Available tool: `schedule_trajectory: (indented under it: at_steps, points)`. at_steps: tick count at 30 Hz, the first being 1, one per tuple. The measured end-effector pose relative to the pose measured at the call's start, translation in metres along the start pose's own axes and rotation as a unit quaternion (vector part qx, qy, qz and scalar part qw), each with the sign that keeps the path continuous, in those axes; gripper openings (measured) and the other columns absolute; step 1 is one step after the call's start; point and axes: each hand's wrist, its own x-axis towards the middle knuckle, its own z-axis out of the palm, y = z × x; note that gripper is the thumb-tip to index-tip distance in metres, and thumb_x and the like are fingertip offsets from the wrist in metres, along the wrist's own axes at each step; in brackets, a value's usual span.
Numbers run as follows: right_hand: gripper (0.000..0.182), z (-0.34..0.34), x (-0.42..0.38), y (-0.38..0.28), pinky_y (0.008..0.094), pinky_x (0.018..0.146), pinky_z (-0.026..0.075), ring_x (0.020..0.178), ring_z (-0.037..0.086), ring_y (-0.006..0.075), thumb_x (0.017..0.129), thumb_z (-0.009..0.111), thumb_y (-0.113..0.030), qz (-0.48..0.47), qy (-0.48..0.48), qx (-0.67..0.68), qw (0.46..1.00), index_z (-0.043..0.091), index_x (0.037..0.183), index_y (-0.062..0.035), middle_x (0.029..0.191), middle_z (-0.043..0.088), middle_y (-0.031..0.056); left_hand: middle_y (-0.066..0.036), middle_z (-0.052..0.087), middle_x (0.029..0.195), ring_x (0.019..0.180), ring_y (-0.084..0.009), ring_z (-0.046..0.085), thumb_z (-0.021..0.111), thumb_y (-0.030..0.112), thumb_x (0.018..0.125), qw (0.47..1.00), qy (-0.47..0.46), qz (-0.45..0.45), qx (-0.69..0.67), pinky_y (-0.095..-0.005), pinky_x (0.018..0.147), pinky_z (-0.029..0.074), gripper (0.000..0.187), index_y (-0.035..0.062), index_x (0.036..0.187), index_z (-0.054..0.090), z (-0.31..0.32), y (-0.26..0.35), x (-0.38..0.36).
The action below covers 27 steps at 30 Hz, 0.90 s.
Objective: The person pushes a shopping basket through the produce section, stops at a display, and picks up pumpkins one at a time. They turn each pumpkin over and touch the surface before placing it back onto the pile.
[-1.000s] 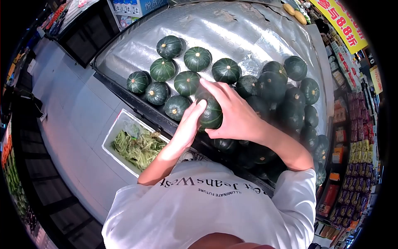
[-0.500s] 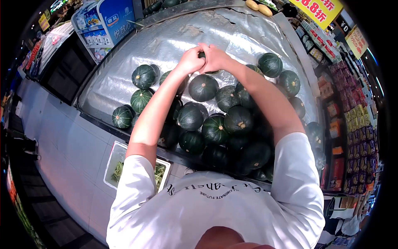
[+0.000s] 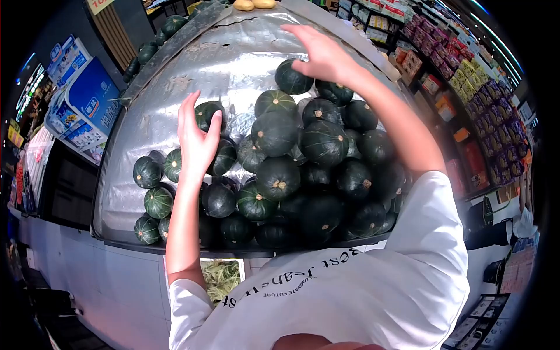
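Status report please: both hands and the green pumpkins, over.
Left hand open, touching a round dark-green pumpkin. Right hand open on the far dark-green pumpkin. Nothing between them.

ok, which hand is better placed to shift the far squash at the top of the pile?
Right, probably. The right hand already rests on the far squash, fingers spread. The left hand is open lower down, beside another squash at the left edge of the pile.

Under the right hand (image 3: 324,55) sits a round dark green squash with pale stripes (image 3: 293,77). By the left hand (image 3: 197,140), a similar dark green striped squash (image 3: 207,112) lies on the silver dimpled foil sheet (image 3: 169,93). The short-sleeved cotton shirt (image 3: 350,297) is white with black letters.
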Motion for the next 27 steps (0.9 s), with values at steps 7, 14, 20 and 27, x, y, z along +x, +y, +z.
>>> schedule_trajectory:
  at_steps: [7, 14, 20, 27]
  points:
    - [0.081, -0.069, -0.108, 0.121, 0.0308, 0.076, 0.048, 0.101, 0.054, 0.0211, 0.073, 0.075, -0.036, 0.354, -0.399, 0.128, 0.836, 0.037, 0.139, -0.0109, 0.126, 0.051, 0.0152, -0.017, 0.055, 0.124, 0.112, -0.0319, 0.055, 0.067, 0.020, 0.080, 0.963, -0.245, 0.073, -0.091, -0.0370, 0.094, 0.044, 0.052, 0.0058, 0.127, 0.051, 0.062, 0.117, 0.046]
    - [0.102, -0.033, -0.154, 0.137, 0.0305, 0.082, 0.046, 0.110, 0.050, 0.0198, 0.066, 0.080, -0.045, 0.336, -0.407, 0.245, 0.813, 0.025, 0.145, -0.0102, 0.127, 0.050, 0.0130, -0.024, 0.056, 0.121, 0.113, -0.0353, 0.054, 0.069, 0.023, 0.075, 0.894, -0.441, 0.066, -0.037, -0.0382, 0.095, 0.044, 0.067, -0.0016, 0.132, 0.043, 0.194, 0.169, 0.063]
    - [0.105, -0.008, -0.154, 0.152, 0.0335, 0.078, 0.051, 0.107, 0.056, 0.0240, 0.060, 0.083, -0.037, 0.279, -0.422, 0.282, 0.815, 0.025, 0.141, -0.0035, 0.126, 0.049, 0.0159, -0.023, 0.046, 0.124, 0.107, -0.0370, 0.055, 0.074, 0.016, 0.064, 0.809, -0.583, -0.012, 0.077, -0.0368, 0.093, 0.045, 0.084, 0.0056, 0.137, 0.035, 0.235, 0.192, 0.049]
    - [0.099, 0.000, -0.155, 0.164, 0.0358, 0.078, 0.051, 0.108, 0.053, 0.0228, 0.059, 0.082, -0.028, 0.232, -0.375, 0.422, 0.792, 0.028, 0.140, -0.0063, 0.123, 0.050, 0.0130, -0.019, 0.042, 0.129, 0.108, -0.0271, 0.054, 0.073, 0.003, 0.060, 0.835, -0.530, -0.117, -0.088, -0.0336, 0.091, 0.046, 0.089, 0.0103, 0.139, 0.034, 0.234, 0.177, 0.048]
